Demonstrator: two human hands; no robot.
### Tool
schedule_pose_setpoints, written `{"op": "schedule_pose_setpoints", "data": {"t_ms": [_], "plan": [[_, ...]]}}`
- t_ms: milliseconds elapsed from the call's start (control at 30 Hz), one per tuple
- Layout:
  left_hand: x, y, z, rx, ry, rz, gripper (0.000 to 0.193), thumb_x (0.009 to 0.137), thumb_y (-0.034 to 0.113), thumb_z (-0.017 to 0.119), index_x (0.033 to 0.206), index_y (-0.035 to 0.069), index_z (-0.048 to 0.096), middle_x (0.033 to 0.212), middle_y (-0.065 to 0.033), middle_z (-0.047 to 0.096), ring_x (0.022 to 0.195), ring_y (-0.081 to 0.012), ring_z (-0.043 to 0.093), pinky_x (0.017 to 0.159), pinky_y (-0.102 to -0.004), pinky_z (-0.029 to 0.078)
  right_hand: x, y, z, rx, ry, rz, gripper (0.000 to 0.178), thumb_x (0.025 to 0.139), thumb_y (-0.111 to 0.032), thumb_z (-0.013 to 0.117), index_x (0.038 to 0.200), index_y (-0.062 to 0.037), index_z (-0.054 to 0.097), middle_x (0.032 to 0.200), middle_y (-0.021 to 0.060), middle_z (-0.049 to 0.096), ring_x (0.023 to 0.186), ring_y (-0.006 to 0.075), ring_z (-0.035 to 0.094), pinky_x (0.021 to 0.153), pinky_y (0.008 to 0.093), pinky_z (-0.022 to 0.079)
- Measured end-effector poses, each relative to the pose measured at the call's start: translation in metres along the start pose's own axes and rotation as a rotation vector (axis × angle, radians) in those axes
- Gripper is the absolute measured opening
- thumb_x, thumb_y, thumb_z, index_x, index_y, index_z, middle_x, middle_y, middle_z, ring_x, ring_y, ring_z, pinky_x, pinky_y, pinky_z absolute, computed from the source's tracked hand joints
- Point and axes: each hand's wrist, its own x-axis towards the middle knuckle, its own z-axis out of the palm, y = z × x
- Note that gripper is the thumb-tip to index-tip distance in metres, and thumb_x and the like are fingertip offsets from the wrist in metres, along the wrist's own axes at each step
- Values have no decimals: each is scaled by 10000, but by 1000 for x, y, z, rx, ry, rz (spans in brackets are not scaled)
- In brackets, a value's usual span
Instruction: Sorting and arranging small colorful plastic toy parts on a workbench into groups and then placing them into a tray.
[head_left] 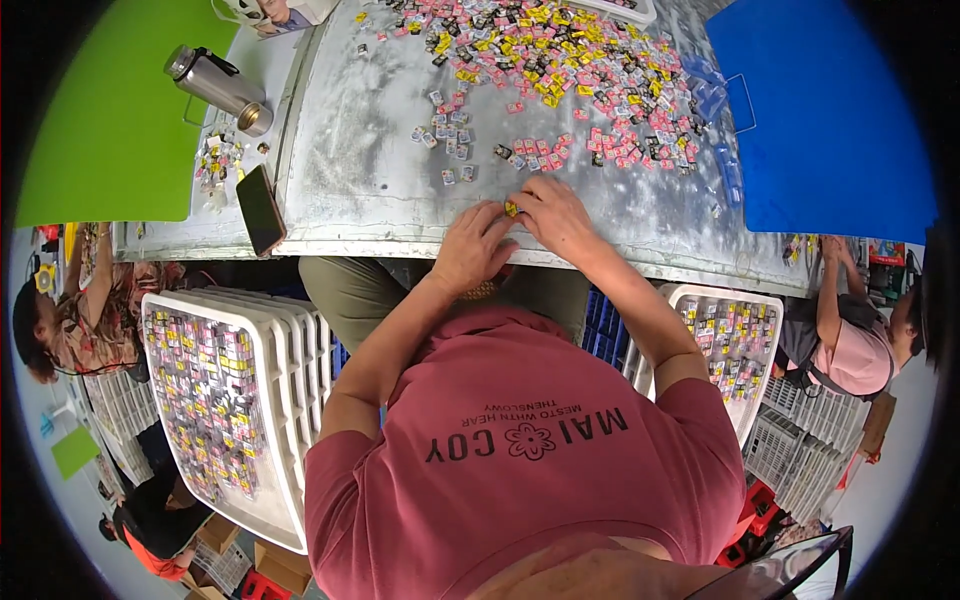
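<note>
Small yellow piece [511, 208] pinched between both hands at near edge of table [350, 170]; too small to tell long axis or facing. Left hand [475, 245] knuckles up, fingers curled narrow, tips on piece. Right hand [555, 215] palm down, fingers bent, thumb and forefinger closed on same piece. Both forearms run from lower edge up to table, meeting at centre. Heap of pink, yellow pieces [560, 60] farther back; phone [261, 209] left, flask [217, 87] beyond; white trays [270, 400] either side below.

free: bare table [350, 150] left of hands | blocked: heap of small pieces [560, 60] ahead
</note>
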Motion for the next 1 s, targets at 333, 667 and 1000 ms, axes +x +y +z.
{"op": "schedule_pose_setpoints", "data": {"t_ms": [333,667,1000], "plan": [[5,-8,-4,-3,11,58,348,777,160,810,1082,47,688,1135,-114,644,1121,-342,610,965,-458,514,-21,17,1,174,59,22,263,809,-77,780,1056,-50,695,1136,106,642,1075,331,620,948,431,507],[10,-1,-3,21,76,43,196,807,135,782,971,47,721,1045,-98,646,1040,-319,624,903,-442,519,-22,13,5,143,188,51,209,808,-91,789,1000,-64,710,1098,83,658,1041,314,627,930,431,495],[11,0,-4,5,90,18,251,802,82,760,1042,40,701,1082,-129,635,1071,-349,604,925,-457,506,-20,7,-1,173,198,63,221,807,-92,790,1016,-72,720,1094,73,661,1040,303,636,922,424,492]]}}
